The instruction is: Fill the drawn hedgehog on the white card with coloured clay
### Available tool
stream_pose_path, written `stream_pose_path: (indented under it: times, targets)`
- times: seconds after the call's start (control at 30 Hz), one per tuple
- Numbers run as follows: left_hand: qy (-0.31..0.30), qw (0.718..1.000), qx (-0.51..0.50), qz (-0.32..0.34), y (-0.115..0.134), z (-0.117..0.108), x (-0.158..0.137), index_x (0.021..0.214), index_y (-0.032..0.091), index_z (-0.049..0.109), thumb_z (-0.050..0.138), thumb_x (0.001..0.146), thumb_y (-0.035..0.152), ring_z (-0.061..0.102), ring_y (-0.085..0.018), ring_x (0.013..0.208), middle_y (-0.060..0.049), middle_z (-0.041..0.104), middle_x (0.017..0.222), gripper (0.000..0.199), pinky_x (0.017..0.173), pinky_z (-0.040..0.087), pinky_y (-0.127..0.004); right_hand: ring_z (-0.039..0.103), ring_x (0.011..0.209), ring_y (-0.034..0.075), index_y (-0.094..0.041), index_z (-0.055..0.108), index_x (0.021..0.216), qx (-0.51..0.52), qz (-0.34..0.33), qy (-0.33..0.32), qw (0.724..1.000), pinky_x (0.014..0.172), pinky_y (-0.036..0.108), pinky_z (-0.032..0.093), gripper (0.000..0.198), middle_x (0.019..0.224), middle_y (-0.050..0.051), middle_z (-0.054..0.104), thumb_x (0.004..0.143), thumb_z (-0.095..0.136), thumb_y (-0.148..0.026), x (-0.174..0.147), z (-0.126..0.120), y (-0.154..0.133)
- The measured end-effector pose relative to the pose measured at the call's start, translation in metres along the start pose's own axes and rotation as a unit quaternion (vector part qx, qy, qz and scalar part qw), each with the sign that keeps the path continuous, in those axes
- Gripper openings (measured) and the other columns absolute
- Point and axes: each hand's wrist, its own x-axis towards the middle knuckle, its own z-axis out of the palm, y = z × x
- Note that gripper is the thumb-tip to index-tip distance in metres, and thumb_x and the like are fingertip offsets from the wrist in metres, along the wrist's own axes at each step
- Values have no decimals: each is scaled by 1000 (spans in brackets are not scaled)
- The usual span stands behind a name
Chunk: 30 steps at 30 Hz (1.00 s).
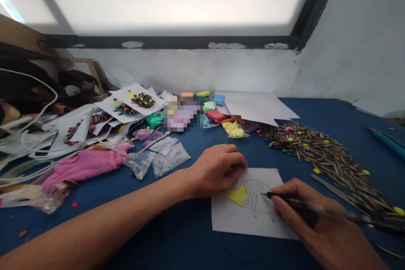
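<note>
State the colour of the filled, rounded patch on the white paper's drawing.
The patch is yellow, best seen in the head view.

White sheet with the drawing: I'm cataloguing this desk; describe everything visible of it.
The white rectangular paper sheet lies flat on the dark blue tabletop. It bears a rounded dark outline with short strokes inside, two thin legs below and a yellow patch at left. The left hand rests on its upper left; the right hand, holding a slim dark pen, partly hides its right side.
</note>
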Motion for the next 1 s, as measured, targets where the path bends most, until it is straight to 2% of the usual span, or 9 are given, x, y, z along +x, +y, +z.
stream_pose_path:
  times: [1.0]
  targets:
    - [-6, 1000, 6, 1, 1, -1, 1, 97, 16, 67, 54, 86, 15, 56, -16, 81, -5, 61, 89, 17, 70, 43, -27, 65, 54, 15, -26, 62, 79, 2, -10, -2, 1000, 46, 22, 50, 23, 62, -3, 65, 89, 52, -44, 3, 0, -6]
